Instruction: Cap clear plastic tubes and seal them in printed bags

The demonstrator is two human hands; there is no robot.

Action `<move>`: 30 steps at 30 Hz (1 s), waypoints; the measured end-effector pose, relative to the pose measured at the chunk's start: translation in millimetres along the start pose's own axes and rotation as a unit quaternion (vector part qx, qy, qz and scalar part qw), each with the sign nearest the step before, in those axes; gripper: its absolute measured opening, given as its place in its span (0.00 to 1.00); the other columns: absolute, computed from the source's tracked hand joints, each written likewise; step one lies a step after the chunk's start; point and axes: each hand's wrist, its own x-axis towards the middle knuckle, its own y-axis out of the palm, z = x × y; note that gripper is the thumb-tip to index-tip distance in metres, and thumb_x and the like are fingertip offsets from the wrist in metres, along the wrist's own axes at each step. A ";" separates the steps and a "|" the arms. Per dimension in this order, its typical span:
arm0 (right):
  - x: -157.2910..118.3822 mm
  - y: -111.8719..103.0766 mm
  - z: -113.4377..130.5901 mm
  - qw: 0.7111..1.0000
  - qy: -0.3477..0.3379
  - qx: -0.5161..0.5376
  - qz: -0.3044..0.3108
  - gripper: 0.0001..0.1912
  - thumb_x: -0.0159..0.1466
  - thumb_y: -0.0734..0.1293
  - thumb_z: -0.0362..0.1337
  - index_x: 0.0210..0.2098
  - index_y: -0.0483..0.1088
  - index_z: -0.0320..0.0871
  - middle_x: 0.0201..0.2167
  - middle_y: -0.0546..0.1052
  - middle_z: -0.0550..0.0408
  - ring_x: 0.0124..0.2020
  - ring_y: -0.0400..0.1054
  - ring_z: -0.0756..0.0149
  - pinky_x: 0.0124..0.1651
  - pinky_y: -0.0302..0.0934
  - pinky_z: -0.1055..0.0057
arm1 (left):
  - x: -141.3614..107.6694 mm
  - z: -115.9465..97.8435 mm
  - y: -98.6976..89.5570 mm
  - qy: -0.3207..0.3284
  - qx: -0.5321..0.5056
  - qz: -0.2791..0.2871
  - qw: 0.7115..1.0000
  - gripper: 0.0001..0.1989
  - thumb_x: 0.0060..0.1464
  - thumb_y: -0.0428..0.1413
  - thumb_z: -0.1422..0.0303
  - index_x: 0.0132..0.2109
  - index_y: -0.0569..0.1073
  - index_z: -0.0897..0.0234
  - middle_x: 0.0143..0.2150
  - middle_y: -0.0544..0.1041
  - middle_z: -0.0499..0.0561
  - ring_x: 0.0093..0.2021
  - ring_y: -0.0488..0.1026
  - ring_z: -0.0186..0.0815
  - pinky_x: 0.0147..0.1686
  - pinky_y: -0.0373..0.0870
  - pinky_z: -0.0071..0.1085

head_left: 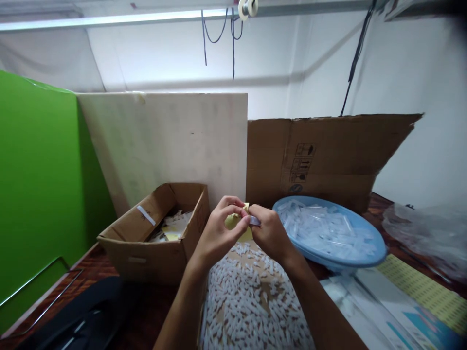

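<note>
Both hands meet at the middle of the head view, above a tray of small white pieces point(248, 296). My left hand point(226, 223) has thumb and forefinger pinched at a small whitish piece point(254, 220). The fingers of my right hand point(269, 228) are curled round that same piece. A bit of yellow paper point(246, 207) pokes up between the fingertips. Behind and below the hands lies more yellow material point(245, 236), partly hidden by them. The exact shape of the held piece is covered by the fingers.
An open cardboard box point(146, 253) with paper scraps stands at left. At right is a blue basin point(379, 250) of clear plastic pieces, near yellow label sheets point(423, 287) and a plastic bag point(430, 233). Boards stand behind; a black object point(83, 316) lies front left.
</note>
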 end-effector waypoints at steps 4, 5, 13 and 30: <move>0.5 -1.2 0.3 1.000 -0.003 -0.004 -0.003 0.10 0.66 0.61 0.27 0.31 0.68 0.45 0.29 0.75 0.55 0.30 0.67 0.64 0.33 0.54 0.71 | 0.5 0.0 -0.3 -0.007 -0.004 0.005 1.000 0.06 0.62 0.59 0.71 0.35 0.76 0.62 0.48 0.73 0.53 0.53 0.72 0.39 0.56 0.69 0.38; 0.6 -1.6 0.5 1.000 -0.003 -0.006 -0.006 0.10 0.66 0.61 0.27 0.30 0.68 0.45 0.29 0.74 0.55 0.29 0.67 0.64 0.33 0.54 0.71 | 0.6 -0.1 -0.5 -0.008 -0.005 0.006 1.000 0.06 0.62 0.59 0.71 0.35 0.76 0.62 0.48 0.73 0.53 0.53 0.72 0.39 0.56 0.69 0.38; 0.1 0.5 0.3 1.000 -0.005 0.000 -0.002 0.11 0.65 0.60 0.26 0.29 0.67 0.45 0.29 0.74 0.55 0.30 0.67 0.63 0.34 0.55 0.70 | 1.1 1.8 -2.0 -0.015 -0.034 0.018 0.999 0.07 0.62 0.58 0.69 0.34 0.76 0.62 0.48 0.74 0.54 0.52 0.73 0.41 0.58 0.69 0.41; -0.2 2.6 -1.1 1.000 -0.002 0.012 0.003 0.11 0.61 0.60 0.24 0.30 0.68 0.45 0.29 0.74 0.55 0.31 0.67 0.63 0.35 0.57 0.70 | 1.0 0.5 0.5 -0.011 -0.024 0.010 1.000 0.07 0.62 0.59 0.70 0.33 0.75 0.62 0.47 0.73 0.54 0.52 0.73 0.39 0.57 0.69 0.38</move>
